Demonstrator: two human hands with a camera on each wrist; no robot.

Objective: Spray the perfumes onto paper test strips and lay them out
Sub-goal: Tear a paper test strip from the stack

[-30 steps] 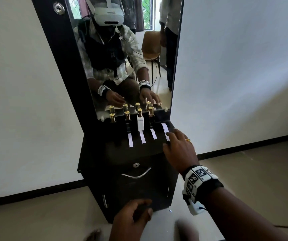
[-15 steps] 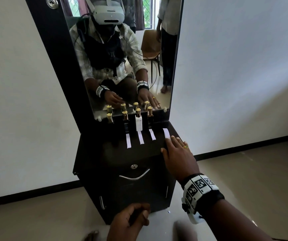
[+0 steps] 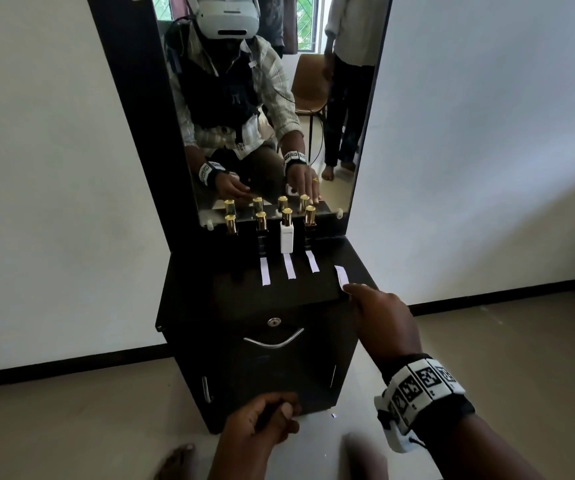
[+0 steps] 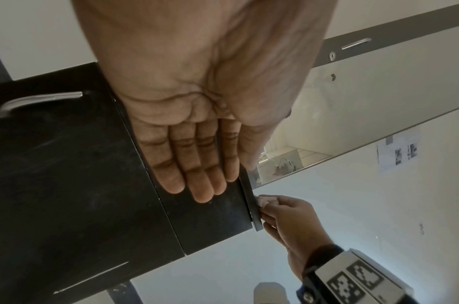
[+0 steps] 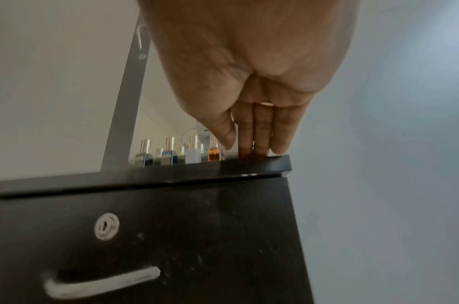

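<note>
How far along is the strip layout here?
Three strips lie in front of three of the four bottles. The right hand touches the fourth strip near the top's right edge. The leftmost bottle has no strip yet.

Daylight from a window (image 3: 308,20) reflected in the mirror (image 3: 265,109) lit the room softly, leaving the white walls evenly bright while the black cabinet (image 3: 255,341) swallowed detail and its metal handle (image 3: 274,339) caught a thin glint. The head view bowed straight edges outward at the frame's margins, and a foot at the bottom edge was smeared. Both wrist views were soft: the right hand (image 5: 249,72) loomed out of focus, the bottles (image 5: 176,153) behind it hazy.
</note>
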